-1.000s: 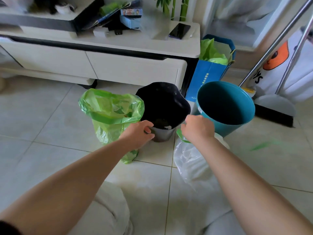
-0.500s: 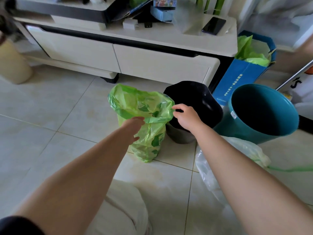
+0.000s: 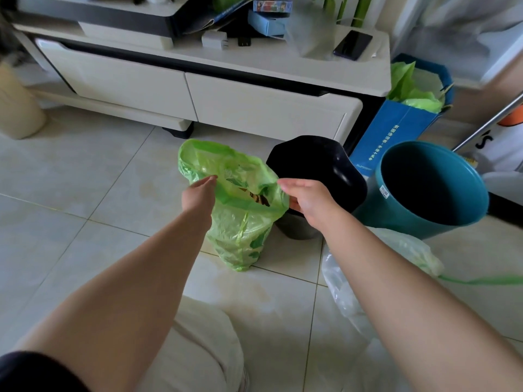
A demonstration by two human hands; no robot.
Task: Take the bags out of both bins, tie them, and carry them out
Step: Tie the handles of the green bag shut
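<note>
A green rubbish bag (image 3: 240,230) stands upright on the tiled floor with its mouth open. My left hand (image 3: 199,195) pinches the near-left rim of the bag. My right hand (image 3: 308,198) grips the right rim, beside the small black bin (image 3: 319,165). A teal bin (image 3: 430,182) stands to the right, tilted toward me, with nothing visible inside. A pale translucent bag (image 3: 396,250) with a green drawstring lies on the floor under my right forearm.
A white TV cabinet (image 3: 254,106) with drawers runs along the back, a phone (image 3: 352,45) on top. A blue paper bag (image 3: 396,131) holding green bags leans at its right end. A broom handle (image 3: 486,123) slants at the far right. My knee (image 3: 203,346) is below.
Both hands left the black bin and pale bag and moved left to the green bag, taking its rim on either side. The view shifted left with them.
</note>
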